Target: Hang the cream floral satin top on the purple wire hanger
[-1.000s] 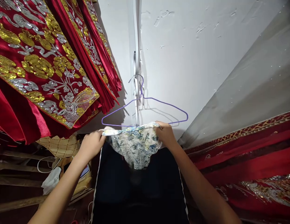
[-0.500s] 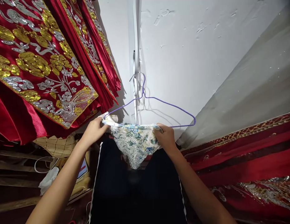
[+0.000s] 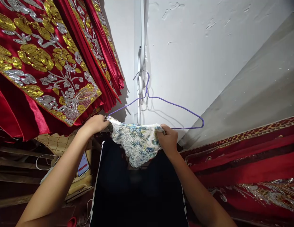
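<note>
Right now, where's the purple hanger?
In the head view, the purple hanger is near the middle, right of the red embroidered garment, its lower bar partly hidden by the patterned cloth.

No text, label, brand or number can be read. The slim rectangular phone with a pale, lit screen and rounded corners (image 3: 83,164) shows small dark marks above a horizontal red bar (image 3: 82,167), too small and blurred to make out.

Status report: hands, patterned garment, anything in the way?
Left hand holding one end, right hand the other. Patterned garment stretched between, overlapping lower bar of purple hanger. Red embroidered cloth hangs close by left hand; contact unclear.
</note>
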Action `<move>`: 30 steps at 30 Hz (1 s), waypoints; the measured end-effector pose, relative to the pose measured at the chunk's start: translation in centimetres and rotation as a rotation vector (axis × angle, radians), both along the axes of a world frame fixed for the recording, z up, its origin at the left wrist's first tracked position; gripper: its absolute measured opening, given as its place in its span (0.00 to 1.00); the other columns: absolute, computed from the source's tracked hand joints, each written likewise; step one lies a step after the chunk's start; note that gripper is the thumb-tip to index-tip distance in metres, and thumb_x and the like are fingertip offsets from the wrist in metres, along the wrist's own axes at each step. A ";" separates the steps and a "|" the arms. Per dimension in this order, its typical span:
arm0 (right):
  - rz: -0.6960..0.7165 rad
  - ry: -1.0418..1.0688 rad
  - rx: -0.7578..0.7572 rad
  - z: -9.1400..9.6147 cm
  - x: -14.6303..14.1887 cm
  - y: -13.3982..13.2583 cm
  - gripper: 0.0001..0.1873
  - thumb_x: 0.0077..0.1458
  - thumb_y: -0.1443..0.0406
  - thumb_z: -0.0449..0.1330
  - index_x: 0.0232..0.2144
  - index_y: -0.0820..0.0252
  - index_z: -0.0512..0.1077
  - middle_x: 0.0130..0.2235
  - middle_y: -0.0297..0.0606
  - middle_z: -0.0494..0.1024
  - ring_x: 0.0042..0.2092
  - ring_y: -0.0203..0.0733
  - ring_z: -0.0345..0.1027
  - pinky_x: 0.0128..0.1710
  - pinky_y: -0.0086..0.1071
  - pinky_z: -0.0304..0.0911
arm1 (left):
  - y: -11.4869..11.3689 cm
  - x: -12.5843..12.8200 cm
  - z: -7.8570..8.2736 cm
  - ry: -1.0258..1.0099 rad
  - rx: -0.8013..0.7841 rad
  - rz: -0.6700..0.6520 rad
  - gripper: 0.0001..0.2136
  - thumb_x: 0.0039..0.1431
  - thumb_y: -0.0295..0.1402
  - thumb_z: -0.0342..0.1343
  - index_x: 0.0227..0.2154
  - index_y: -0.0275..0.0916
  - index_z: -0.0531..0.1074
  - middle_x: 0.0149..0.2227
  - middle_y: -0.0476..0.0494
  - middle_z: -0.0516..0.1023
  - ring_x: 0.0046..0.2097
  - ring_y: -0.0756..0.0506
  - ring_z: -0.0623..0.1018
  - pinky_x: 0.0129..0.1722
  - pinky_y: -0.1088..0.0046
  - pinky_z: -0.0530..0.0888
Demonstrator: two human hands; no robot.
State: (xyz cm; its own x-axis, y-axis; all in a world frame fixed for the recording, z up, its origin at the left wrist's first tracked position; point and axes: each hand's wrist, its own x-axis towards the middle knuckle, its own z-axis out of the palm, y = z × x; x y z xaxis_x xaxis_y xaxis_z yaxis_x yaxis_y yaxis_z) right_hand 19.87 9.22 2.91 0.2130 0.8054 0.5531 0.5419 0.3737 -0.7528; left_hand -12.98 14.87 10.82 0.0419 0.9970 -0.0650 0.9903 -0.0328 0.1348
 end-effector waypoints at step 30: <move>0.171 0.089 -0.157 -0.3 -2.5 -0.8 0.12 0.51 0.64 0.53 0.20 0.56 0.54 0.21 0.28 0.51 0.26 0.34 0.48 0.26 0.30 0.46 | -0.4 -0.4 1.7 -0.088 0.466 -0.075 0.12 0.58 0.33 0.47 0.22 0.39 0.71 0.28 0.36 0.74 0.35 0.38 0.74 0.37 0.65 0.68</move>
State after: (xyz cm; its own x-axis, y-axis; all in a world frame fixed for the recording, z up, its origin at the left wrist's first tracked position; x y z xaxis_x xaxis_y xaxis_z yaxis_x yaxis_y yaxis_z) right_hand 17.38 8.47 2.56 0.1090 0.9085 0.4033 0.4097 0.3286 -0.8510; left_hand -13.35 14.46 12.53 0.1003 0.9130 0.3954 0.9684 -0.1808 0.1719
